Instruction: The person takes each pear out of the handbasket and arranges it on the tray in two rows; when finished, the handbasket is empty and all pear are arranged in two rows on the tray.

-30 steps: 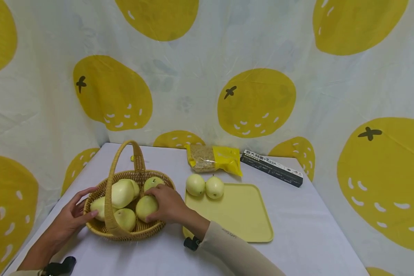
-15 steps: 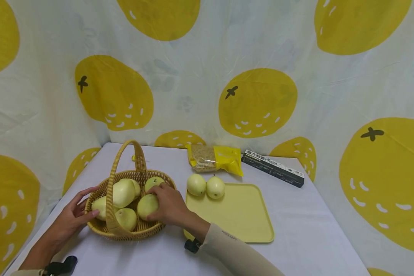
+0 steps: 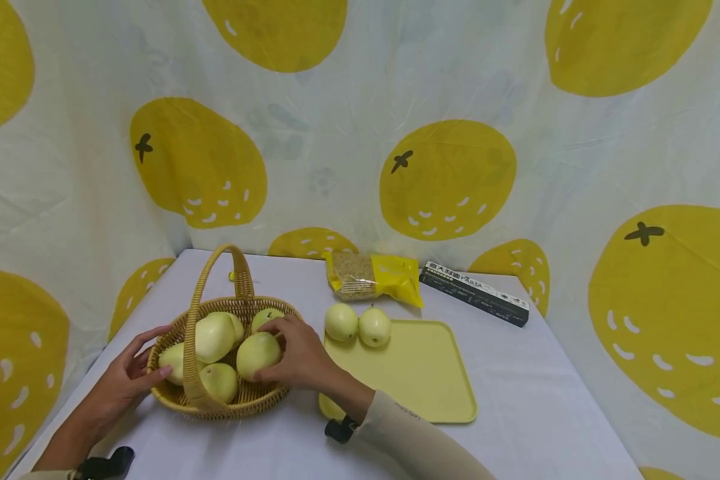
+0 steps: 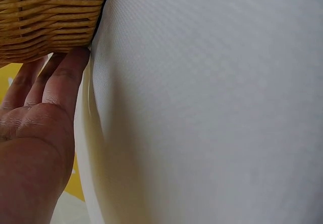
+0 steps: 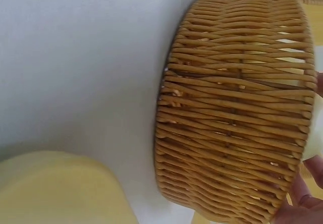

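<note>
A wicker basket (image 3: 258,403) with a tall arched handle stands on the left of the table and bears several pale yellow-green pears. My left hand (image 3: 117,383) holds its left end, the thumb over the rim and the fingers on the outer wall. In the left wrist view, those fingers (image 4: 65,80) touch the weave low down. Inside the basket's right part, my right hand (image 3: 297,353) grips a pear (image 3: 258,355) between thumb and fingers. Another pear (image 3: 267,319) lies just behind it. In the right wrist view, the basket wall (image 5: 234,108) hides most of this grip.
A yellow tray (image 3: 408,373) lies right of the basket, with two pears (image 3: 374,327) at its back left corner. Behind it are a yellow bag of pasta (image 3: 372,277) and a long black pasta box (image 3: 474,293). A patterned cloth hangs behind the table.
My right hand has lifted the gripped pear slightly and drawn back a little to the right. The left hand and the basket have stayed in place.
</note>
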`<state>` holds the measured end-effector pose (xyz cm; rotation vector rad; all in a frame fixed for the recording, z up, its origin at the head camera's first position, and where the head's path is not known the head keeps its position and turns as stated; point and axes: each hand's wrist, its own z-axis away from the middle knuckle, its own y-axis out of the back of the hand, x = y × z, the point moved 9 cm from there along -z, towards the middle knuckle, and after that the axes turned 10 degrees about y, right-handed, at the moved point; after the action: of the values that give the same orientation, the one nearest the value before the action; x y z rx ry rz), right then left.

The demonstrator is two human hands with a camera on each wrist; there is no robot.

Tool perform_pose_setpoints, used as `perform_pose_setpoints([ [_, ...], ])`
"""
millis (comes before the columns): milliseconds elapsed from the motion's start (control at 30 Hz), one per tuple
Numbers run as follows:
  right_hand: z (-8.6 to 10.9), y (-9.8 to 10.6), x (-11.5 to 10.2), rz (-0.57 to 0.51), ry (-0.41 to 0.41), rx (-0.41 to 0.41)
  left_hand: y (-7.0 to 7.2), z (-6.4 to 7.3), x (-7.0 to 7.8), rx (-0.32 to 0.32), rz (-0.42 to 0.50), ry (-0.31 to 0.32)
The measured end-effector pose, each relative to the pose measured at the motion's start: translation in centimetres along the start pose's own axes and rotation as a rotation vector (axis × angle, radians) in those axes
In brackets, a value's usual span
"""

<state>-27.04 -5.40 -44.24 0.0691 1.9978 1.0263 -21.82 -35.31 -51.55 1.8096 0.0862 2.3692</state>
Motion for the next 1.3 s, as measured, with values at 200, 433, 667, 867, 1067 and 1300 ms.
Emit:
perform_pose_setpoints([
  [200,0.4,1.3,-0.2,-0.103,-0.005,0.023,0.0,0.0,-0.1,-0.003,-0.009,0.013],
  [433,1.1,3.4,-0.6,-0.146,0.016,0.072,-0.1,0.0,0.0,-0.002,0.003,0.014],
  [667,2.1,5.9,-0.8,-0.193,0.04,0.124,0.0,-0.1,0.2,-0.003,0.007,0.001],
  [867,3.1,8.0,0.0,-0.226,0.022,0.176,-0.1,0.1,0.1,-0.002,-0.007,0.012],
  [1067,4.0,9.8,1.0,-0.221,0.002,0.207,0.0,0.1,0.2,0.001,-0.006,-0.003],
  [1300,5.5,11.9,2.3,-0.195,-0.021,0.26,0.0,-0.1,0.1,-0.012,0.013,0.003],
])
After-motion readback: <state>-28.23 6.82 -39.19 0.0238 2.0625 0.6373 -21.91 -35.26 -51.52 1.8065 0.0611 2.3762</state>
